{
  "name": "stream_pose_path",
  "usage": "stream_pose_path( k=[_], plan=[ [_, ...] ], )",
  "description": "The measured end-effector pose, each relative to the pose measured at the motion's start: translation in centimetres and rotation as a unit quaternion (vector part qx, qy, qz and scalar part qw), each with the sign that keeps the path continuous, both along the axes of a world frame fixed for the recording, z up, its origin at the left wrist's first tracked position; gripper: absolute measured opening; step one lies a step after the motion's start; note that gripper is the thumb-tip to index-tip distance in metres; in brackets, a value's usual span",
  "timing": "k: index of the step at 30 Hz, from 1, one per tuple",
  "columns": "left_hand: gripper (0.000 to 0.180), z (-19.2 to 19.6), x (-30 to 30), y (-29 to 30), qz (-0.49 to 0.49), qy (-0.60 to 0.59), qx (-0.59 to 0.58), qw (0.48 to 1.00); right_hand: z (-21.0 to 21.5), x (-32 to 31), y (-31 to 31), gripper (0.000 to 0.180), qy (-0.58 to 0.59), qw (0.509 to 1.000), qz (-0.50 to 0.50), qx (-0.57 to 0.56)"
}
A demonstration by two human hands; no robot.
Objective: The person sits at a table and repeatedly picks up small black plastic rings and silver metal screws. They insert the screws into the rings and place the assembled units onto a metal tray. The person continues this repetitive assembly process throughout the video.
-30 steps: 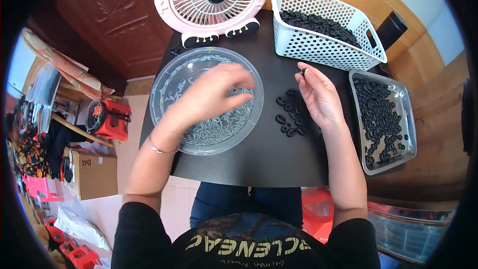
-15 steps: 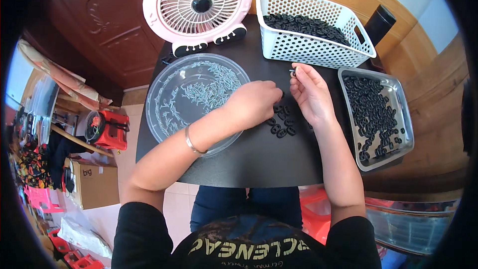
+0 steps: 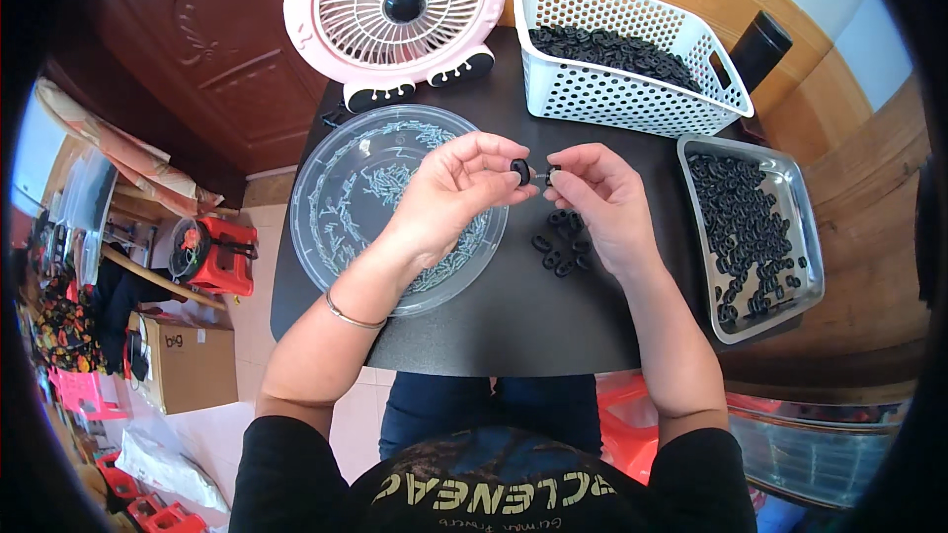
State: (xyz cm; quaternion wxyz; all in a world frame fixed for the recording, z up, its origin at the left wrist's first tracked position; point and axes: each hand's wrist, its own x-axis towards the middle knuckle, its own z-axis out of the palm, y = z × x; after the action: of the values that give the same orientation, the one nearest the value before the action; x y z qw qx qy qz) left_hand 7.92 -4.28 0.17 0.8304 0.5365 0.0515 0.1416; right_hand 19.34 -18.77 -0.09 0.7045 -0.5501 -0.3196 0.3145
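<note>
Above the dark tabletop my two hands face each other, fingertips nearly meeting. My left hand (image 3: 459,183) pinches a black oval plastic piece (image 3: 520,172) between thumb and fingers. In my right hand (image 3: 607,199) is a small black piece (image 3: 553,176), mostly covered by the fingertips. A thin silvery pin (image 3: 539,178) spans the narrow gap between the two pieces; how far it sits in either is too small to tell. Just below my hands lies a loose cluster of black oval pieces (image 3: 561,262). A clear round tub (image 3: 308,252) of short silvery pins stands under my left forearm.
At the back right stands a white perforated basket (image 3: 632,111) heaped with black pieces, beside a black cylinder (image 3: 760,49). A metal tray (image 3: 760,321) of similar pieces lies at the right edge. A pink fan (image 3: 403,6) occupies the back left.
My left hand has risen from the loose cluster with a black oval piece. My right hand has come down and left, bringing its piece and pin up against the left hand's piece.
</note>
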Motion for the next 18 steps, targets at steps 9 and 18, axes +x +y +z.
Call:
stream_pose_path(
  k=[9, 18],
  plan=[
    [0.025, -0.24, 0.09, -0.37, 0.009, 0.001, 0.028, 1.0, -0.32, -0.21, 0.09, 0.016, -0.01, 1.0, 0.002, 0.022],
    [0.026, -0.49, 0.05, -0.41, 0.019, -0.013, 0.029, 0.999, -0.6, -0.18, 0.22, 0.016, -0.022, 0.999, -0.008, 0.027]
  ],
)
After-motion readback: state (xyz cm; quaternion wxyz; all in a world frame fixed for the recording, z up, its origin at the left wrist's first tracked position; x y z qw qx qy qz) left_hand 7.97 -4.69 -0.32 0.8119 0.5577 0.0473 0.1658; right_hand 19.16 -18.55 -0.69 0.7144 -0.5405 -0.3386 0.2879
